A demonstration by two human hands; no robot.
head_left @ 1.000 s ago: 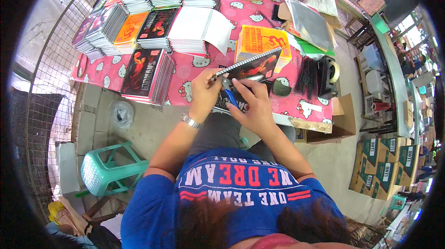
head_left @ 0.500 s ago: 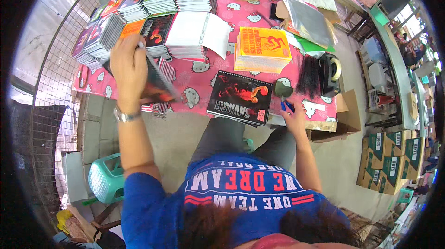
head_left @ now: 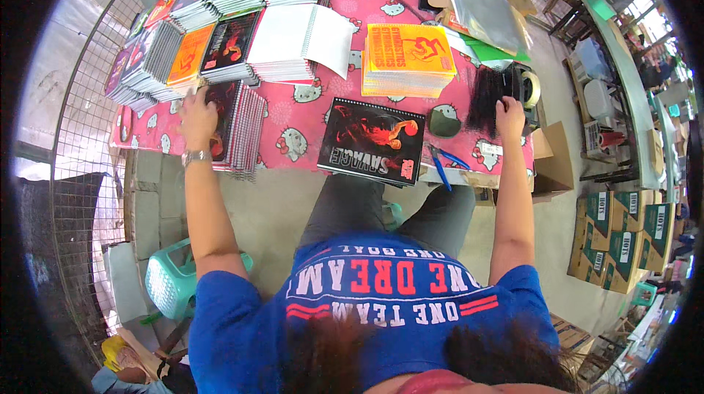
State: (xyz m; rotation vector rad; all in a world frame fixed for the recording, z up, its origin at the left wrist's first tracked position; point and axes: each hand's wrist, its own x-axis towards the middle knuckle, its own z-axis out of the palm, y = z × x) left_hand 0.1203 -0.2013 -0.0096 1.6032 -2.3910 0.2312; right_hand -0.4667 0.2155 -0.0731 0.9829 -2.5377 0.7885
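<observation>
Figure. Spiral-bound notebooks at a bench (head_left: 308, 137) with a pink patterned cover. Between the two hands, at the near edge, one dark-covered notebook (head_left: 372, 141) lies alone and untouched, blue-handled pliers (head_left: 440, 165) just beside it toward the right hand. The left hand (head_left: 198, 117), arm stretched forward, lies flat with fingers spread on a finished stack of dark notebooks (head_left: 236, 124), pressing rather than gripping. The right hand (head_left: 510, 114), arm likewise extended, reaches into a black bundle of binding coils (head_left: 485, 99); whether it pinches one cannot be told. Beyond the hands stand further stacks, including an orange stack (head_left: 408, 58). Judged from this, much binding is complete and the single notebook remains.
</observation>
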